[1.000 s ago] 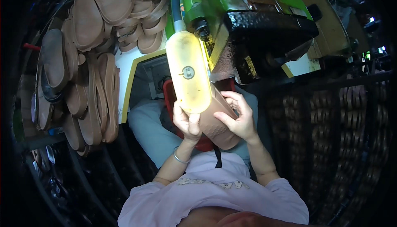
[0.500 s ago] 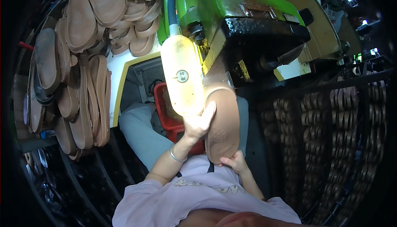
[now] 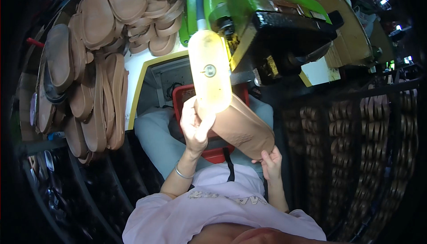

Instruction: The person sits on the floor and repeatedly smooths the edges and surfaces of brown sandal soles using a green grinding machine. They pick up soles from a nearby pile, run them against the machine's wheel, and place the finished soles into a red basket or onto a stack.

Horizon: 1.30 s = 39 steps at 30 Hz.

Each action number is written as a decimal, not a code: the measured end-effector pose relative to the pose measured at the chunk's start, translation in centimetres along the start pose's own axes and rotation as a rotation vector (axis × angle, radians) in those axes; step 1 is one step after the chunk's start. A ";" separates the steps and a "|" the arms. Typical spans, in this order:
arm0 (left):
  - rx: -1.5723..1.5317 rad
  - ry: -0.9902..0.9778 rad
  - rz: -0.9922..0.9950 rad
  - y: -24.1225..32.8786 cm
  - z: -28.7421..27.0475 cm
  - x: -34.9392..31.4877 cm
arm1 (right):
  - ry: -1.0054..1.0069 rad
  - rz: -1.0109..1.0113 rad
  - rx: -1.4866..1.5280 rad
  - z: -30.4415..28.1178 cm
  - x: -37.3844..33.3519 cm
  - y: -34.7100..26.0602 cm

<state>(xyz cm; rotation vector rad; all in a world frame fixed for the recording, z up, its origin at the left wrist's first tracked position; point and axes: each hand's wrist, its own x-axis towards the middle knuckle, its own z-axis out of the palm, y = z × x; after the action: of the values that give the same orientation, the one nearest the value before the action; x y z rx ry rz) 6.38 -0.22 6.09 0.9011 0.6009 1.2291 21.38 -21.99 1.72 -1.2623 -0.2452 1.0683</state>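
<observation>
A brown sandal sole (image 3: 247, 130) is held slantwise above my lap, its patterned face turned up. My left hand (image 3: 195, 126) grips its far left end, thumb on the near edge, beside a bright oval lamp (image 3: 210, 72). The lamp covers part of that end. At the near right end, my right hand (image 3: 269, 161) pinches the sole between thumb and fingers. Beyond the sole stands a green machine (image 3: 267, 4) with a black, grimy head (image 3: 289, 37).
Piled brown sandals and soles (image 3: 95, 106) fill the left side. A red basket (image 3: 180, 97) sits between my knees, below the sole. Racks of brown soles (image 3: 342, 150) line the right. A cardboard box (image 3: 347, 26) stands behind the machine.
The sole has swung from nearly upright in view to a slant, its near end moving right with my right hand. My left hand has shifted left. The whole view has also shifted slightly.
</observation>
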 end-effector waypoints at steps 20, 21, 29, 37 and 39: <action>0.279 -0.128 -0.008 -1.5 2.7 0.4 | -0.198 0.367 -0.006 -1.8 0.3 5.7; 0.375 -0.166 0.041 -2.2 2.2 1.0 | -0.220 0.376 -0.016 -1.4 -0.1 5.3; 0.374 -0.183 0.123 -0.5 2.9 3.4 | -0.418 0.297 -0.144 -1.0 -3.4 2.2; -0.087 -0.006 -0.099 -0.1 1.2 2.0 | -0.360 0.269 -0.185 -1.1 -4.9 -1.7; 0.006 0.029 -0.027 -0.9 0.3 1.6 | -0.296 0.254 -0.179 -1.2 -4.4 -0.8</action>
<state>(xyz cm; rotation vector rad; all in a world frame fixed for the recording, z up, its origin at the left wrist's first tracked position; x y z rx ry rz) 7.51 1.18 5.59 0.8787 0.6381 1.2179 20.30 -26.01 3.65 -1.3153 -0.4209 1.4809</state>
